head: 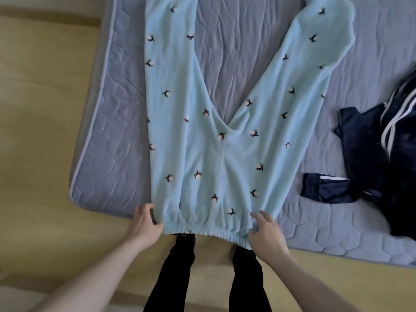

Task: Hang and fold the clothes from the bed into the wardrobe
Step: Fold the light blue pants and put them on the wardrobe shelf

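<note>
Pyjama trousers: the light blue fleece trousers [216, 140] lie flat on the bed [112, 122], legs spread in a V away from the person, the elastic waistband drawn to the near edge so that it overhangs slightly towards the floor [45, 109].
Left grip: the left hand [144, 224] pinches the left corner of the waistband, thumb on top and fingers curled under the fabric, clamped on the trousers.
Right grip: the right hand [265, 230] holds the opposite corner, fingers curled into the cloth, likewise clamped on the trousers.
Why held so: a corner in each hand keeps the waistband taut and square, which looks like preparation for folding (one leg over the other is the likely first fold).
Beyond the right grip: a crumpled navy garment with white stripes [382, 154] lies further out on the bed, well apart from the trousers, apparently awaiting its turn.
Below the grips: the person's dark-trousered legs [180, 271] stand on the floor, close against the bed's edge.
Progress: judging by the unfolded items, the task seems early; no wardrobe is in view.
</note>
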Action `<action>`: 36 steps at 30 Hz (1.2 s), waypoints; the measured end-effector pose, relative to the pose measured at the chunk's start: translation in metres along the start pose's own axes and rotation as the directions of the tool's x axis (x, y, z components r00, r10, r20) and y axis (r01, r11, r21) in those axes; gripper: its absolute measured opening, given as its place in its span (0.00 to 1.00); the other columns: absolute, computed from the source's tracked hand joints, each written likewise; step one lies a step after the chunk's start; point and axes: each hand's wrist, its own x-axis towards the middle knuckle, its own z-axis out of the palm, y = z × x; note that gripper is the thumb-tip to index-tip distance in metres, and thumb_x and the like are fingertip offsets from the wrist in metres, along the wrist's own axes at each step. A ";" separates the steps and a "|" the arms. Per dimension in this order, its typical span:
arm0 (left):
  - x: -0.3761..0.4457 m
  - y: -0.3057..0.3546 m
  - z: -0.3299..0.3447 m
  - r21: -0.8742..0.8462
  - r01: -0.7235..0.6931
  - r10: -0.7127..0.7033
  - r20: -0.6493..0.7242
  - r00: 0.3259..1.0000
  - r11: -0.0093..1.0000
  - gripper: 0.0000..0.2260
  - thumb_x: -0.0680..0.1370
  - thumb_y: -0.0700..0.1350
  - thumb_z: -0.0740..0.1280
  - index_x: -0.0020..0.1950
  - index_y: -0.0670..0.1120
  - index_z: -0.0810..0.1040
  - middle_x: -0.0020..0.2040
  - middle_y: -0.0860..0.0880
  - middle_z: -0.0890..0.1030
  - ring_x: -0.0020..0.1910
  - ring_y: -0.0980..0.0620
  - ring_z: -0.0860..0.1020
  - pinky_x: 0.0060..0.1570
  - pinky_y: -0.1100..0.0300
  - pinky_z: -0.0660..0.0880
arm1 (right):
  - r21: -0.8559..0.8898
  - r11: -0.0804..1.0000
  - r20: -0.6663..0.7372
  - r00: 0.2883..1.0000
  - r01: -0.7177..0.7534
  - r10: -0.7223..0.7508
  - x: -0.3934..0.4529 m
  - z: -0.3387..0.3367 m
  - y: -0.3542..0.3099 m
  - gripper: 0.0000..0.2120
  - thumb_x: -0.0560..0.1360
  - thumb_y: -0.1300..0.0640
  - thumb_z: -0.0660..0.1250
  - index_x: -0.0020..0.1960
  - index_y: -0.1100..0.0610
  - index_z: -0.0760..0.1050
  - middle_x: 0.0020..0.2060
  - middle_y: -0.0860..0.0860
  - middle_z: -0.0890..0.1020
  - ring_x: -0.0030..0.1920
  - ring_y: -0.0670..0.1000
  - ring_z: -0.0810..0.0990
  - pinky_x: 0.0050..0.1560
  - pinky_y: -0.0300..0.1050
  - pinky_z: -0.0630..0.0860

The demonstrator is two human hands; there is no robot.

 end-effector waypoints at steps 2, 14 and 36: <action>0.007 0.001 0.003 -0.061 0.064 -0.063 0.018 0.998 0.996 0.27 0.76 0.48 0.71 0.72 0.48 0.64 0.70 0.47 0.68 0.56 0.47 0.74 0.50 0.53 0.74 | -0.021 1.000 0.023 1.000 0.004 -0.003 0.010 -0.003 -0.001 0.31 0.79 0.56 0.62 0.81 0.49 0.61 0.81 0.50 0.55 0.78 0.58 0.59 0.74 0.53 0.67; 0.016 0.012 0.039 -0.398 0.256 -0.274 0.013 0.962 0.881 0.15 0.76 0.50 0.73 0.59 0.46 0.76 0.53 0.49 0.81 0.49 0.48 0.80 0.49 0.53 0.76 | -0.066 0.996 0.304 0.949 -0.065 0.082 0.032 0.018 0.045 0.36 0.77 0.52 0.60 0.83 0.50 0.53 0.82 0.49 0.52 0.78 0.56 0.63 0.72 0.51 0.68; -0.081 0.228 0.105 0.098 -0.763 0.758 0.088 0.647 0.640 0.15 0.77 0.45 0.65 0.64 0.52 0.71 0.59 0.53 0.73 0.59 0.49 0.73 0.52 0.50 0.76 | 0.520 0.850 -0.113 0.980 -0.081 0.162 0.041 -0.069 0.080 0.22 0.77 0.69 0.59 0.63 0.51 0.81 0.55 0.49 0.83 0.54 0.47 0.80 0.51 0.40 0.74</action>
